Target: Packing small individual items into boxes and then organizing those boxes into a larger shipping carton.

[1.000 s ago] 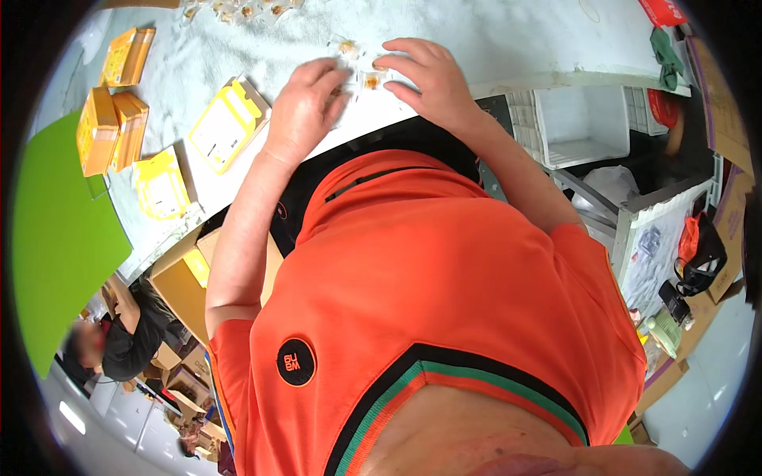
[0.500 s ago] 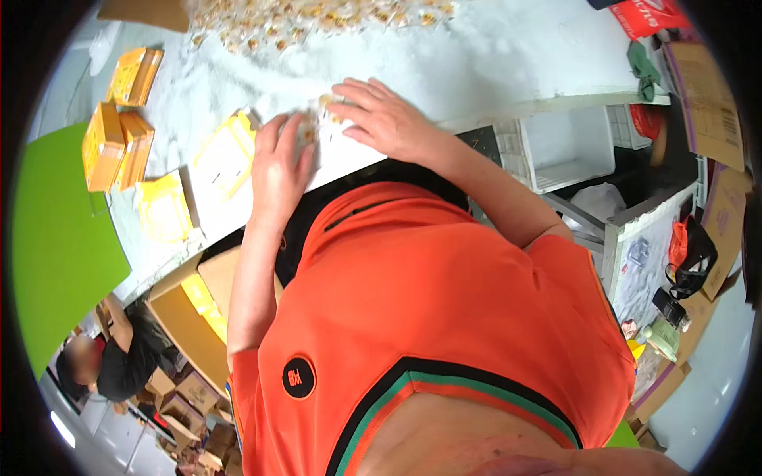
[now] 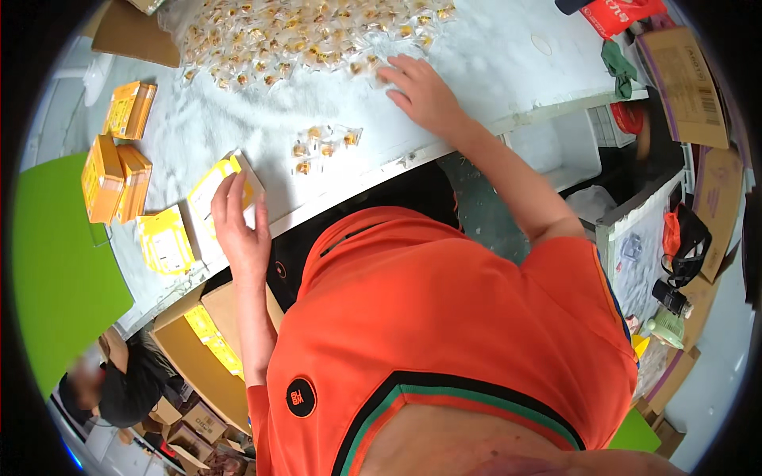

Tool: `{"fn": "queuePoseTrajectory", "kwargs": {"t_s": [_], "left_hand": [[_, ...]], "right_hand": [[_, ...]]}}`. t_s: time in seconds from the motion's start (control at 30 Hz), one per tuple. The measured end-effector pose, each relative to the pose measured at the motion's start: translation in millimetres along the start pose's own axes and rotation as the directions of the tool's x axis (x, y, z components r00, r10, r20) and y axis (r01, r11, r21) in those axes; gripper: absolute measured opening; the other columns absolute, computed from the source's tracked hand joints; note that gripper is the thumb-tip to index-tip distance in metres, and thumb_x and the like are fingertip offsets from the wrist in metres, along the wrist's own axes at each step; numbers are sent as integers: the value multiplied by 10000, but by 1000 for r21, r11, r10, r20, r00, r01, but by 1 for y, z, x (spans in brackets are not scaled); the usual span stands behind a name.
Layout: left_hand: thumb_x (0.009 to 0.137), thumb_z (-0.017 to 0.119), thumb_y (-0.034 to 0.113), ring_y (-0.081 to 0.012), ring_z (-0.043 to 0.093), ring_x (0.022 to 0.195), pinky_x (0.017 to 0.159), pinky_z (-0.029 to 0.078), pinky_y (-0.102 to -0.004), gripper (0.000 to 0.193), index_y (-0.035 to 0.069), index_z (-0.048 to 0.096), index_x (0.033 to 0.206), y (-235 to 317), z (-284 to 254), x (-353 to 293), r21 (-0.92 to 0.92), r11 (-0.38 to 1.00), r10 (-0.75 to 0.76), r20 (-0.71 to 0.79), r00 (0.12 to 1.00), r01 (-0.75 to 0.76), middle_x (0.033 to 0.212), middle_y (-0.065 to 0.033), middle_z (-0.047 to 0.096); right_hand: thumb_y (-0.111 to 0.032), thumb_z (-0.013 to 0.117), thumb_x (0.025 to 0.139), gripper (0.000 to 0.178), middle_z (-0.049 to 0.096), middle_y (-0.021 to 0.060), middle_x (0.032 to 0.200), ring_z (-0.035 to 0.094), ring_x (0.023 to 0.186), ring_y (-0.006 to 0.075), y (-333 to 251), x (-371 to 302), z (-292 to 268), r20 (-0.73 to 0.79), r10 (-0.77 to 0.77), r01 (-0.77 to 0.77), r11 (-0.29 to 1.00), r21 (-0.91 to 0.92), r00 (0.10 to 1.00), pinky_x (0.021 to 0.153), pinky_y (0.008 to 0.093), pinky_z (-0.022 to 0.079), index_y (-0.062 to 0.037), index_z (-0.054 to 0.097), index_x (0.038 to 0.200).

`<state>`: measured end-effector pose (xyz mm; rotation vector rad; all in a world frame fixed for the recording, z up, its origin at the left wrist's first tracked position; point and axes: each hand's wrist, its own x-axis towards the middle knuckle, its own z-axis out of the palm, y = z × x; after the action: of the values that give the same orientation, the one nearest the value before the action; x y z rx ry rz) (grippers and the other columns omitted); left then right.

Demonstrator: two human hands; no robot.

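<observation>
Clear amber-filled sachets [image 3: 309, 52] are heaped at eleven o'clock, a small cluster [image 3: 327, 149] set nearer; a yellow-and-white carton [image 3: 204, 196] is laid at ten.

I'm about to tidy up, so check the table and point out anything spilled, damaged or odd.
Nothing clearly looks spilled or damaged. A green cloth lies crumpled at the right edge of the table, near the red bag, which looks slightly untidy.

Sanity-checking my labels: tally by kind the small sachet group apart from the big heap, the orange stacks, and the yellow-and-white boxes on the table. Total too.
Sachets in the small group: 5
Orange stacks: 3
Yellow-and-white boxes: 2
Total: 10
The big heap is left out, too dense to count.
</observation>
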<state>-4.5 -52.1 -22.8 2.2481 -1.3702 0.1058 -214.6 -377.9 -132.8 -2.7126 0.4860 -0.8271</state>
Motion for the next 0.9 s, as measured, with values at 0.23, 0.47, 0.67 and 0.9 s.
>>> {"fn": "queuePoseTrajectory", "kwargs": {"t_s": [0.23,0.47,0.67,0.9], "left_hand": [[926,714,75,-369,587,1230,1033,483,-448,443,78,621,1359,-19,-11,-4,52,999,-9,-24,1000,10,1317,-177,620],[929,716,87,-364,577,1244,1045,475,-445,449,84,616,1367,-18,-16,-6,76,996,-34,-29,999,36,1325,-177,614],[915,732,94,-372,539,1286,1085,443,-461,511,100,593,1407,-38,-20,-18,95,993,-71,-15,997,72,1367,-174,585],[705,908,142,-422,413,1418,1150,408,-497,1049,162,349,1593,-57,-33,2,123,992,-59,283,957,25,1570,-207,381]], "right_hand": [[-120,698,908,288,656,120,1285,607,1204,321,-15,13,-13,-171,137,-96,968,230,976,1005,411,507,-91,705,1195],[-147,693,919,270,650,106,1306,600,1211,306,-4,46,12,-32,-199,201,978,64,979,1017,421,497,-97,715,1184],[-187,715,916,305,636,119,1319,586,1220,317,-20,9,-17,-20,-36,39,978,207,999,1042,433,476,-96,712,1207],[-242,736,925,435,592,146,1367,591,1228,350,4,-41,-40,-123,273,-230,931,284,954,1031,414,495,-109,646,1329]]}}
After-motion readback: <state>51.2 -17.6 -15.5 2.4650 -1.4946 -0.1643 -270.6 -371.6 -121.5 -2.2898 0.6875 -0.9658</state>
